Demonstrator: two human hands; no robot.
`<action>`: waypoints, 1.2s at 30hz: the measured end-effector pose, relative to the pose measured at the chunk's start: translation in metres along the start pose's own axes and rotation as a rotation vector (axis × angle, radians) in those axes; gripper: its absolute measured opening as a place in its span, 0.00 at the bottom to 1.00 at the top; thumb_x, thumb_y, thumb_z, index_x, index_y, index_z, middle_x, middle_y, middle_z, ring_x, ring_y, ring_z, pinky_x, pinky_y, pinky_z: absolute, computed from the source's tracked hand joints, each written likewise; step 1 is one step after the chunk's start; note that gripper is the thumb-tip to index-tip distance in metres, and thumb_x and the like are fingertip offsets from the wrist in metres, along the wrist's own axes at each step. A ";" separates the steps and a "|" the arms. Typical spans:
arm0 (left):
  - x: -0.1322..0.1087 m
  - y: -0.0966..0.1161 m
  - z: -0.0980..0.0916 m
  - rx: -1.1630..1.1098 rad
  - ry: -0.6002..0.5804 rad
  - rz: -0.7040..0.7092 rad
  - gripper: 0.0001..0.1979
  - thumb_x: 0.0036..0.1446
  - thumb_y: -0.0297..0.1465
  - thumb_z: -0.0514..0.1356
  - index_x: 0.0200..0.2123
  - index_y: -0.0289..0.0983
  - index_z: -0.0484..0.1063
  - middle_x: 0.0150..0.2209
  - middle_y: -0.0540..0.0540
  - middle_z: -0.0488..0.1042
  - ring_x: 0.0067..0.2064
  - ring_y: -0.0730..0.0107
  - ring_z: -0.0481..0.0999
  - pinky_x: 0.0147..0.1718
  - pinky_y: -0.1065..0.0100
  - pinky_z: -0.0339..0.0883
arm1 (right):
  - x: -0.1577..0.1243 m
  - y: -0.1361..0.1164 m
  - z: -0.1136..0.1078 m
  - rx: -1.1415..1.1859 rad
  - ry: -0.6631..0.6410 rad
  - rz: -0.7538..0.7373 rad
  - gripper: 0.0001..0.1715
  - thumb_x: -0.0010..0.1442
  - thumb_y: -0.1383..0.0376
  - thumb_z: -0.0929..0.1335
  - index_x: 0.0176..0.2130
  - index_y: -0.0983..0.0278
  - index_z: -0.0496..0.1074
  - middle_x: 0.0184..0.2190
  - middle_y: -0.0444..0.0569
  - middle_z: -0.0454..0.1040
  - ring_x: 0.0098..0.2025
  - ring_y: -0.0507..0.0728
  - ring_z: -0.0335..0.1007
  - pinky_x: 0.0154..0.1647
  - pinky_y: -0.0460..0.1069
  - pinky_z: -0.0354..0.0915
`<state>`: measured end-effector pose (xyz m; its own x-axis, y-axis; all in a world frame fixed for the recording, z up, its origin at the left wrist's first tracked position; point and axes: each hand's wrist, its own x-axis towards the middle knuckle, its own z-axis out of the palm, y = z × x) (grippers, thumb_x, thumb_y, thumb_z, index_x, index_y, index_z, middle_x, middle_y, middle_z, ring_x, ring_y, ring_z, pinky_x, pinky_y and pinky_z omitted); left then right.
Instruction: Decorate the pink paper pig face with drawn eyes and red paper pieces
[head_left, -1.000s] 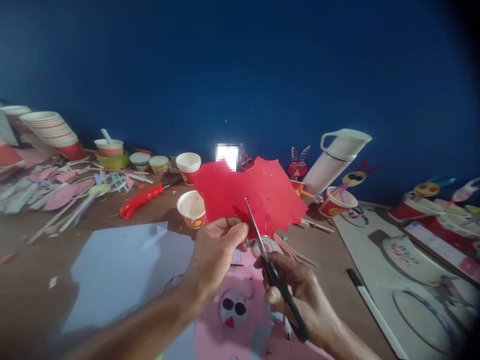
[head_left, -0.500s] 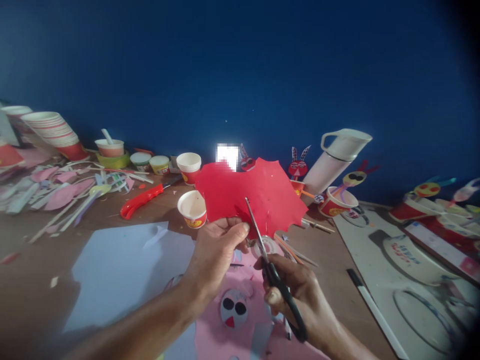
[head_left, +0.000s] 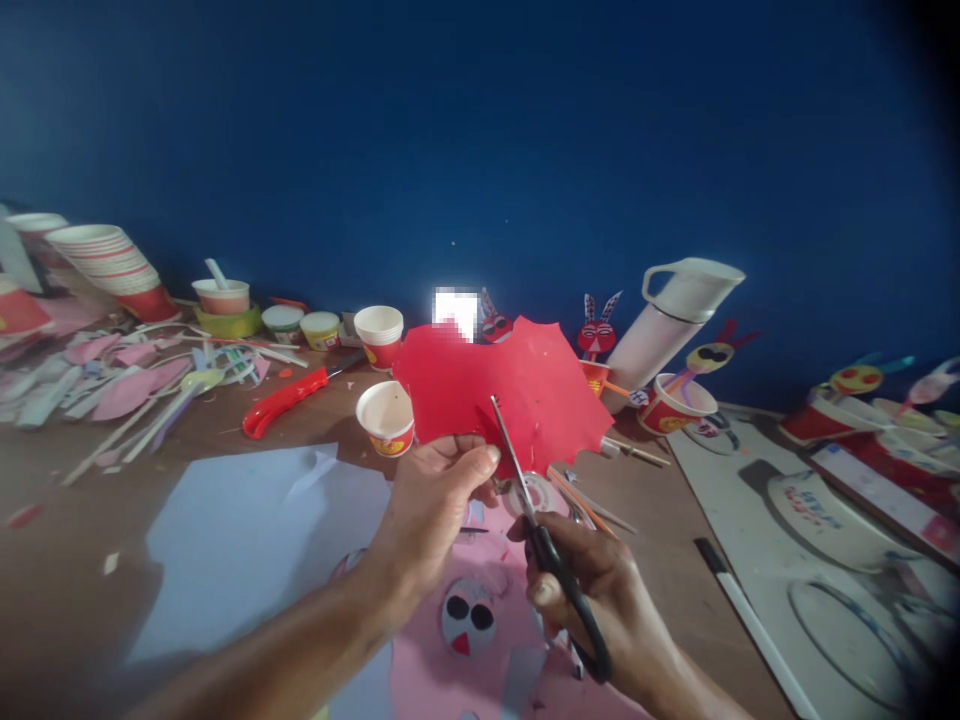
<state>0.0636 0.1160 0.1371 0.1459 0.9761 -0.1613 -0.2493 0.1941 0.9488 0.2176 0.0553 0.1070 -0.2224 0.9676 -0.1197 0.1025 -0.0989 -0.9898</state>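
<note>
A sheet of red paper (head_left: pixel 457 385) with a scalloped, cut-out edge is held up in front of me. My left hand (head_left: pixel 442 480) pinches its lower edge between thumb and fingers. In my right hand (head_left: pixel 585 570) are black-handled scissors (head_left: pixel 566 580), my fingers closed round the handles. Their blades look closed or nearly so, and the tip lies against the face of the red paper, just right of my left thumb. Below my hands a round pale face cutout (head_left: pixel 468 617) with black eyes and a red beak lies on pink paper (head_left: pixel 420 670).
Light blue paper (head_left: pixel 217 540) lies at the left, below a red utility knife (head_left: pixel 285 402). Paper cups (head_left: pixel 385 418) stand behind. A white thermos (head_left: pixel 667 320) leans near the wall. Paper scraps (head_left: pixel 127 380) heap at far left; a marker (head_left: pixel 750 620) lies right.
Both hands, the scissors and the red paper stay in almost the same place. Only a very slight shift of the whole view shows.
</note>
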 end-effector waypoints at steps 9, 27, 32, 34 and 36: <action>0.000 0.001 0.000 0.002 -0.006 0.006 0.06 0.51 0.31 0.59 0.23 0.37 0.69 0.21 0.52 0.69 0.25 0.73 0.66 0.27 0.68 0.61 | 0.000 -0.003 0.002 -0.015 0.002 0.012 0.28 0.49 0.44 0.70 0.33 0.67 0.71 0.17 0.39 0.61 0.16 0.47 0.57 0.16 0.42 0.55; -0.004 0.008 0.004 0.086 -0.106 -0.102 0.06 0.45 0.31 0.61 0.22 0.34 0.70 0.22 0.50 0.70 0.26 0.73 0.68 0.30 0.67 0.63 | -0.006 -0.017 -0.024 -0.134 -0.125 -0.035 0.32 0.49 0.41 0.67 0.37 0.66 0.68 0.22 0.41 0.62 0.24 0.50 0.54 0.24 0.45 0.54; -0.007 0.013 0.004 0.124 -0.156 -0.153 0.06 0.45 0.31 0.61 0.22 0.34 0.71 0.20 0.51 0.70 0.26 0.73 0.69 0.30 0.68 0.63 | -0.009 -0.018 -0.025 -0.131 -0.094 -0.051 0.29 0.50 0.43 0.68 0.35 0.66 0.69 0.23 0.41 0.62 0.25 0.50 0.55 0.24 0.44 0.55; -0.006 0.014 0.003 0.144 -0.170 -0.169 0.06 0.44 0.31 0.61 0.22 0.34 0.71 0.20 0.50 0.71 0.25 0.73 0.69 0.29 0.68 0.63 | -0.011 -0.018 -0.026 -0.110 -0.106 -0.045 0.28 0.50 0.44 0.69 0.36 0.66 0.69 0.23 0.41 0.61 0.24 0.49 0.54 0.23 0.44 0.54; -0.005 0.015 0.002 0.158 -0.184 -0.176 0.06 0.43 0.31 0.61 0.22 0.34 0.72 0.20 0.51 0.71 0.25 0.74 0.69 0.29 0.69 0.62 | -0.012 -0.016 -0.027 -0.102 -0.110 -0.026 0.27 0.50 0.44 0.69 0.34 0.65 0.69 0.23 0.41 0.60 0.24 0.49 0.54 0.22 0.44 0.53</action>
<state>0.0607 0.1138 0.1530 0.3482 0.8917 -0.2892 -0.0548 0.3273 0.9433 0.2444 0.0517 0.1266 -0.3311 0.9375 -0.1071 0.1924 -0.0441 -0.9803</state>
